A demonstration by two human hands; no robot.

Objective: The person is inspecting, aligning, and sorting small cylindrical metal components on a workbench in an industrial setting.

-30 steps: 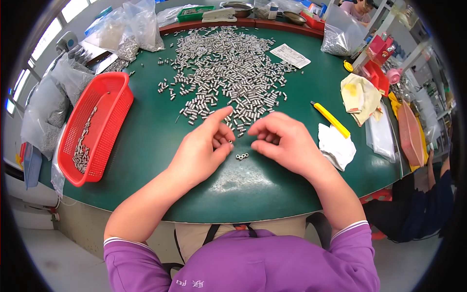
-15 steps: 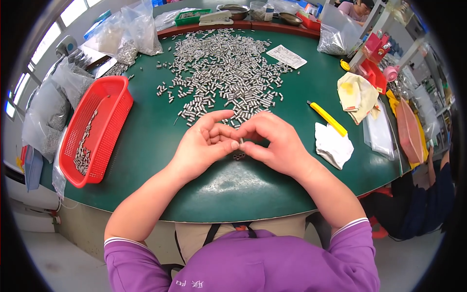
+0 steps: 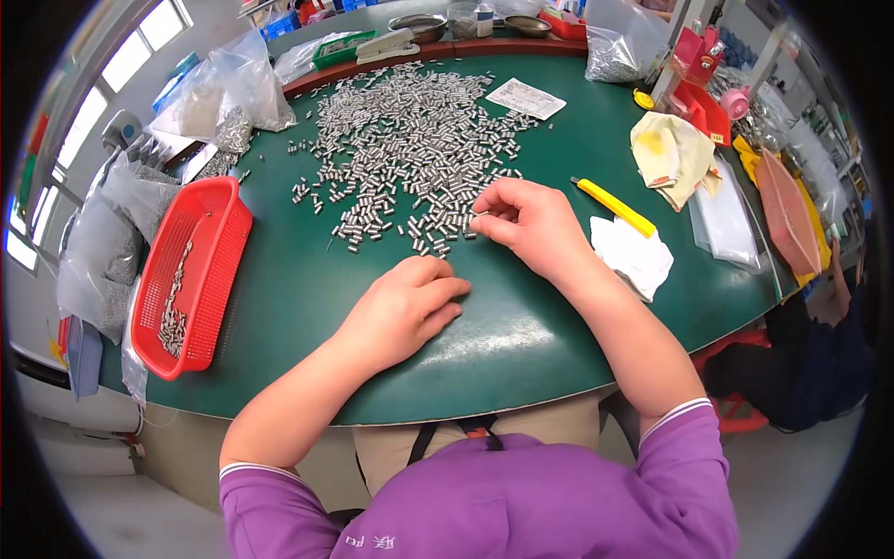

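Observation:
A wide heap of small silver metal cylinders [image 3: 410,140] covers the far middle of the green table [image 3: 521,345]. My right hand [image 3: 531,224] reaches to the heap's near edge, with its fingertips pinched on one small cylinder. My left hand [image 3: 405,307] lies palm down on the bare green surface just short of the heap, fingers bent. Whatever is under its palm is hidden. The two hands are about a hand's width apart.
A red plastic basket [image 3: 223,200] with several cylinders sits at the left edge. A yellow utility knife [image 3: 613,207] and white cloth [image 3: 633,256] lie right of my right hand. Clear bags of parts [image 3: 223,93] stand at the back left. Another person [image 3: 819,354] sits at the right.
My hands, joined together over a few loose pieces before, have parted. The right hand went forward to the heap and the left dropped flat toward me.

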